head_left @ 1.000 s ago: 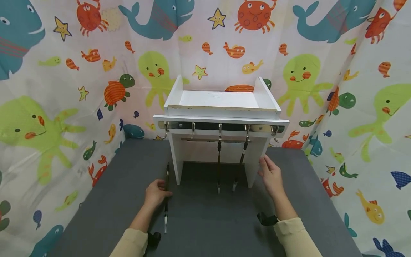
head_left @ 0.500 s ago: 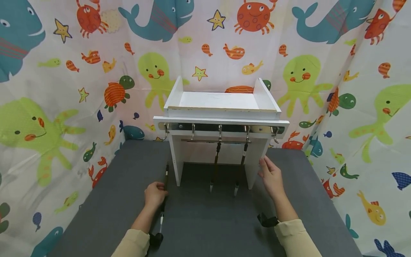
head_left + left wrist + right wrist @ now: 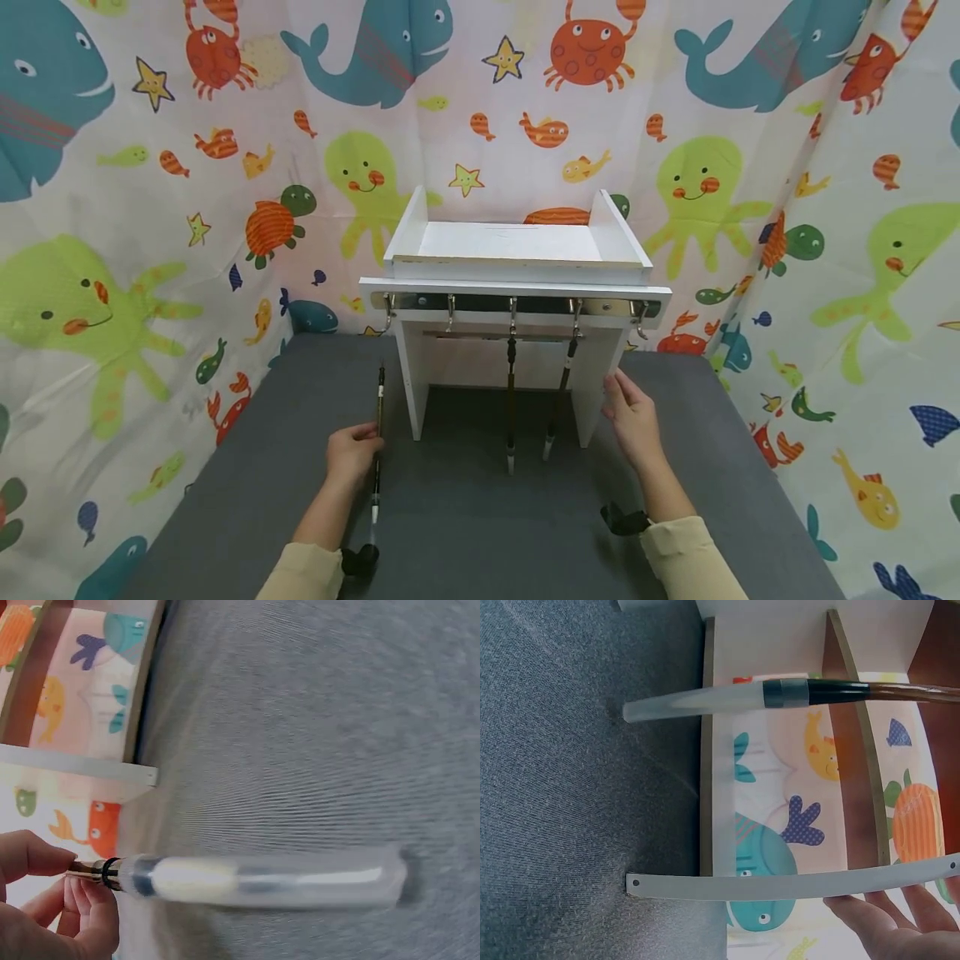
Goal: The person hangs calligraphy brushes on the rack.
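In the head view my left hand (image 3: 351,454) pinches a capped calligraphy brush (image 3: 377,475) by its handle, left of the white shelf rack (image 3: 517,277). The brush stands roughly upright there, tip down. In the left wrist view, its cloudy clear cap (image 3: 330,881) sticks out past thumb and fingertips. My right hand (image 3: 636,421) touches the outside of the rack's right side panel (image 3: 596,375). Its fingertips lie against the panel edge in the right wrist view. Two capped brushes, one in the middle (image 3: 512,408) and one to its right (image 3: 558,404), hang from the rack's hooks.
Several metal hooks (image 3: 452,312) line the rack's front rail; the two leftmost and the far right one (image 3: 641,321) carry nothing. The rack stands on a grey table (image 3: 465,525). A curtain (image 3: 247,150) printed with sea animals surrounds the back and sides.
My left hand has shifted slightly left with the brush, whose tilt has changed a little. The two hanging brushes sway. My right hand stays at the side panel.
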`<act>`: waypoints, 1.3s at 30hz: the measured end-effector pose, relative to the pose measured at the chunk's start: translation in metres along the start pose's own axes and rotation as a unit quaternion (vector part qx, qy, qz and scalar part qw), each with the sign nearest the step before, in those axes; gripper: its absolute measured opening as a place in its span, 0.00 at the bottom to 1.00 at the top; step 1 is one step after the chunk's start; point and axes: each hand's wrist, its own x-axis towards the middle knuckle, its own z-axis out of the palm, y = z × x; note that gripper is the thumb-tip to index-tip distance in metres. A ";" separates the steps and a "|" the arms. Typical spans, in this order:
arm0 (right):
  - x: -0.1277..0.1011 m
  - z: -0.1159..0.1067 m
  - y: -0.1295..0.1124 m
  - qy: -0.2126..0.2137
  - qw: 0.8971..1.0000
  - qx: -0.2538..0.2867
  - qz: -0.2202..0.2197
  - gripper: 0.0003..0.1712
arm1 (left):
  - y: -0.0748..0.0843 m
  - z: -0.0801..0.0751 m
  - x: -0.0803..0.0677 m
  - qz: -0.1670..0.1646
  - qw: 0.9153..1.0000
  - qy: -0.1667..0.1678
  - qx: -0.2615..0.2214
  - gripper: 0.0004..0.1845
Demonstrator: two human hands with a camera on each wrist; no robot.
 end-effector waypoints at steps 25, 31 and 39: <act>0.002 0.003 0.008 0.011 1.000 -0.026 -0.007 0.44 | 0.045 -0.024 -0.021 0.022 0.998 0.027 -0.050 0.15; 0.001 0.002 0.008 0.015 1.000 -0.019 -0.007 0.44 | 0.054 -0.031 -0.024 0.034 0.995 0.008 -0.096 0.14; 0.001 0.001 0.007 0.016 1.000 -0.021 -0.008 0.44 | 0.069 -0.039 -0.033 0.056 0.990 -0.007 -0.133 0.27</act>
